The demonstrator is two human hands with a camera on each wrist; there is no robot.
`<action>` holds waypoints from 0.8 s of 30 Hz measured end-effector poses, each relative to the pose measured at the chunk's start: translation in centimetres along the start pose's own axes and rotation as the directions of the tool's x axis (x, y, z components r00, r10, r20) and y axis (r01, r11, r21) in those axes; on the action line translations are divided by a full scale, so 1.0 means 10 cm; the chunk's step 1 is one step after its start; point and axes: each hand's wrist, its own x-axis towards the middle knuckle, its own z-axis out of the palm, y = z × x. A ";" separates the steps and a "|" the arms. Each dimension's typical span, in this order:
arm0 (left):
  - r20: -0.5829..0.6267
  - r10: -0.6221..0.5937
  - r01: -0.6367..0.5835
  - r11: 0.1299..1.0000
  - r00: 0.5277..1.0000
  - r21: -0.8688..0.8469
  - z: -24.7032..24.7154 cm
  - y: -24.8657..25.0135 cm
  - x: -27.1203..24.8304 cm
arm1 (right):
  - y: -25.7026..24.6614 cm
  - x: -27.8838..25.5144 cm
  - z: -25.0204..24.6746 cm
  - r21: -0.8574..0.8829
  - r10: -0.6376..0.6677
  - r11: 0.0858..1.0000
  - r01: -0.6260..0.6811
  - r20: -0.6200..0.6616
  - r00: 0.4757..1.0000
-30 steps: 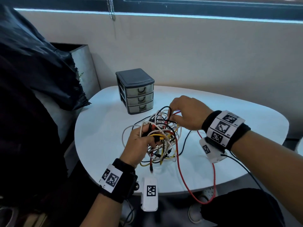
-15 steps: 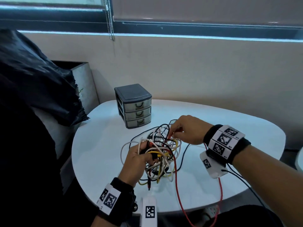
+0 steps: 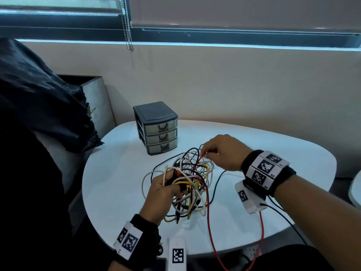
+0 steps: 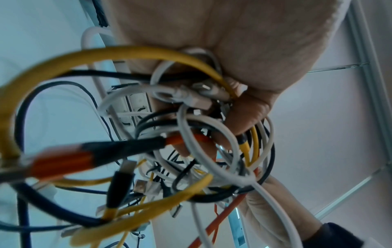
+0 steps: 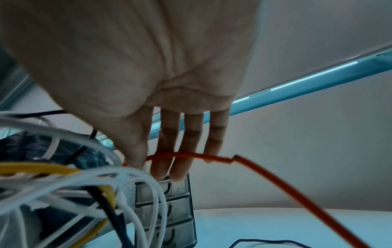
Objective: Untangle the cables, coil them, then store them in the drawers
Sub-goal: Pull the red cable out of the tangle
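A tangle of white, yellow, black and red cables [image 3: 192, 184] lies mid-table on the white table [image 3: 117, 182]. My left hand [image 3: 166, 189] grips its near-left side, fingers curled round several strands; in the left wrist view the left hand [image 4: 244, 100] closes on white and yellow cables [image 4: 191, 127]. My right hand [image 3: 207, 153] is at the tangle's far side and pinches a red cable [image 3: 208, 212] that runs through the tangle and off the front edge. In the right wrist view the right hand [image 5: 148, 161] holds the red cable [image 5: 275, 181] between thumb and fingers. A grey three-drawer unit [image 3: 156, 128] stands behind, its drawers closed.
A black bag [image 3: 39, 98] over a grey bin [image 3: 93, 90] stands left of the table. A wall and window blind lie behind. A black cable [image 3: 215, 184] trails right of the tangle. The drawer unit [image 5: 167, 209] sits just beyond my right fingertips.
The head view has tilted upward, so everything sits lower in the picture. Both hands stay at the tangle in much the same places.
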 end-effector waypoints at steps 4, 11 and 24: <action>-0.023 0.015 -0.015 1.000 1.000 -0.013 -0.01 0.03 0.02 | -0.02 -0.02 0.00 0.036 -0.041 0.999 0.038 0.080 0.996; -0.042 0.017 -0.019 0.998 0.999 -0.056 0.01 0.01 0.01 | 0.04 0.01 -0.03 -0.025 0.015 1.000 -0.017 -0.078 0.997; -0.063 -0.007 0.001 0.996 0.998 -0.089 0.00 0.01 0.02 | -0.05 0.01 -0.03 0.003 -0.073 0.997 0.073 0.063 0.995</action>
